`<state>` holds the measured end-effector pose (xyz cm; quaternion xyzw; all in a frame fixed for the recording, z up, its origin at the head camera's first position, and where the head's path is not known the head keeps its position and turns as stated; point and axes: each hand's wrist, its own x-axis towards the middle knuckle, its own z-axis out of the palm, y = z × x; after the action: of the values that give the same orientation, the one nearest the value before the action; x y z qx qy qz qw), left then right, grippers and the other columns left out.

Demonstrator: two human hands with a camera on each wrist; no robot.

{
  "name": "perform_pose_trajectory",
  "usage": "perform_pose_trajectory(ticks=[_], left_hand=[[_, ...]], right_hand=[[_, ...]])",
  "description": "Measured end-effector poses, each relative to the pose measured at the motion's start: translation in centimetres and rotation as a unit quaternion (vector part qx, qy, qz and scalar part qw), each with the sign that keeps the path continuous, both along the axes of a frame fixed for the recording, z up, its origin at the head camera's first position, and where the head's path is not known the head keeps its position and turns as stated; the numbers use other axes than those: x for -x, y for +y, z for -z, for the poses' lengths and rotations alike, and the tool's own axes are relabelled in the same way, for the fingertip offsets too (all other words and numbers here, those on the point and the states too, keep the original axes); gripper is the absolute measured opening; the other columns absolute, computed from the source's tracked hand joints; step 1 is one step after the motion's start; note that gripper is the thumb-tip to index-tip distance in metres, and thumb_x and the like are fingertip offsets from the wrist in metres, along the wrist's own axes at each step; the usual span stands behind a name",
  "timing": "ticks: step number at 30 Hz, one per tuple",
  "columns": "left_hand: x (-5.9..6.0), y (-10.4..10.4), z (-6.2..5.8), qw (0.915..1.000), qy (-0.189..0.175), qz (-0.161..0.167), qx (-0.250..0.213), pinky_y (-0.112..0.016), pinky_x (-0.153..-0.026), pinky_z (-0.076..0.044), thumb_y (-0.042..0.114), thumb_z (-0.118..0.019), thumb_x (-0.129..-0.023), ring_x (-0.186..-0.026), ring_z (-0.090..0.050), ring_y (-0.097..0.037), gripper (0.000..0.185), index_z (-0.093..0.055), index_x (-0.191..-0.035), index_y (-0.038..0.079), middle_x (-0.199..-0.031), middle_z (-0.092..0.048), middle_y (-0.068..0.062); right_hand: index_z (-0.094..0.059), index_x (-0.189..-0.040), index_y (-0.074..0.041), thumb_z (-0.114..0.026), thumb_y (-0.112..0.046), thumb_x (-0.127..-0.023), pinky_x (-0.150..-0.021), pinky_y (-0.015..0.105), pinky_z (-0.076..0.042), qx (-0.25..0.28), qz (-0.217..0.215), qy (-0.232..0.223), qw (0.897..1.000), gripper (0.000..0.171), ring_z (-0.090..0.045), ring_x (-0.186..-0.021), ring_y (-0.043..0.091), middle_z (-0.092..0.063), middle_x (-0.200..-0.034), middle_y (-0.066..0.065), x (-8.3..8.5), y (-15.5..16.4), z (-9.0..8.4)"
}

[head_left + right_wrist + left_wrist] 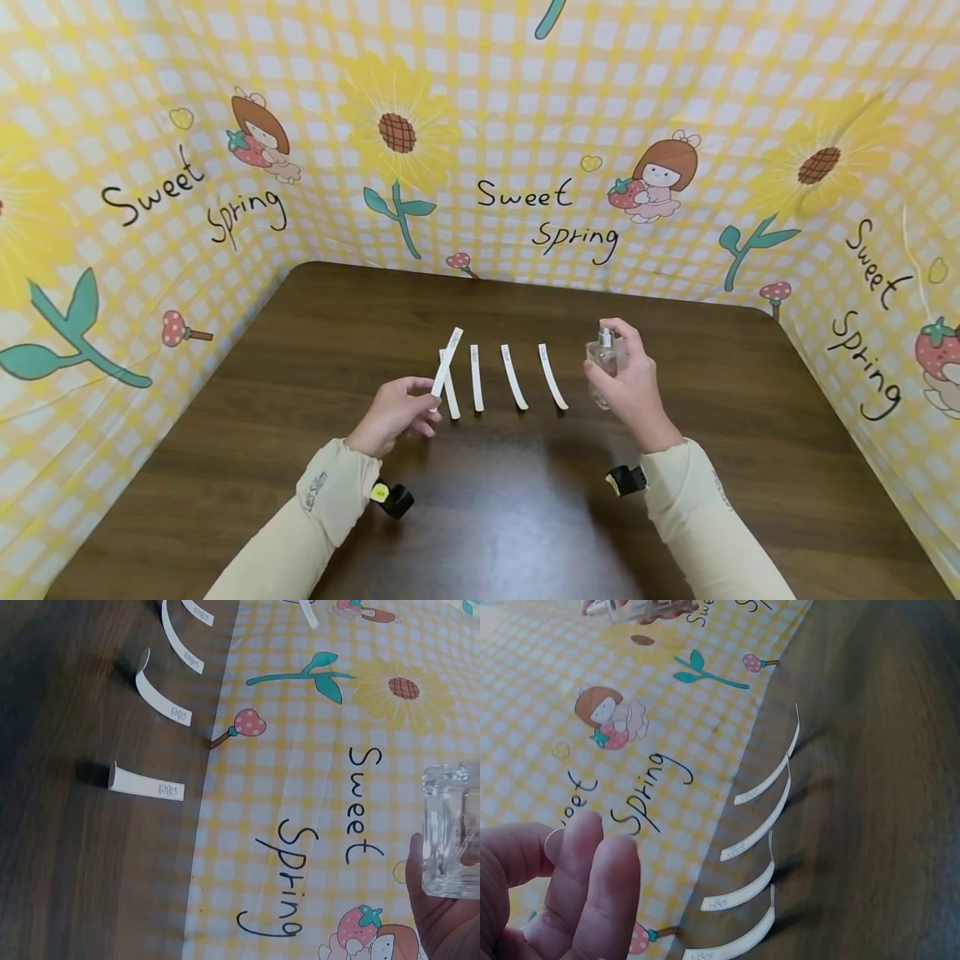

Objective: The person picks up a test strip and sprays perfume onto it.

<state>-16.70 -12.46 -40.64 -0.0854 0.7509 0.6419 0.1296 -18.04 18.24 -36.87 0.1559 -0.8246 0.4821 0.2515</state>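
Between the thumb and fingers of my left hand (pixel 393 412) a white paper test strip (pixel 447 363) is pinched, its free end tilted up and away. In the left wrist view the fingers (pixel 613 892) hide most of that strip. My right hand (pixel 636 379) grips a clear glass perfume spray bottle (pixel 601 357), with the index finger on top of its silver nozzle. The bottle's thick base (pixel 442 881) shows in the right wrist view. Several curved white test strips (pixel 513 379) lie side by side on the table between the hands, small print at their far ends.
The dark wood table (pixel 480 500) has rounded far corners. A yellow checked cloth (pixel 495 150) with flowers and cartoon figures surrounds it at the back and both sides. Black wrist cameras (pixel 397 500) hang beneath both sleeves.
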Motion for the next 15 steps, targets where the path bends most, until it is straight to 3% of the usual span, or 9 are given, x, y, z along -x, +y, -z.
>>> perform_pose_trajectory(ticks=[15], left_hand=[[0.5, -1.0, 1.7, 0.9971, -0.019, -0.058, -0.047, -0.016, -0.04, -0.03, 0.005, -0.054, -0.093, -0.039, -0.051, -0.004, 0.042, -0.043, -0.132, -0.006, -0.066, -0.066, 0.003]], right_hand=[[-0.048, -0.126, -0.006, -0.069, 0.006, -0.077, -0.054, 0.022, -0.045, -0.021, -0.013, -0.035, 0.999, 0.054, -0.051, -0.062, 0.009, -0.06, -0.085, 0.018, -0.6, 2.6, 0.2]])
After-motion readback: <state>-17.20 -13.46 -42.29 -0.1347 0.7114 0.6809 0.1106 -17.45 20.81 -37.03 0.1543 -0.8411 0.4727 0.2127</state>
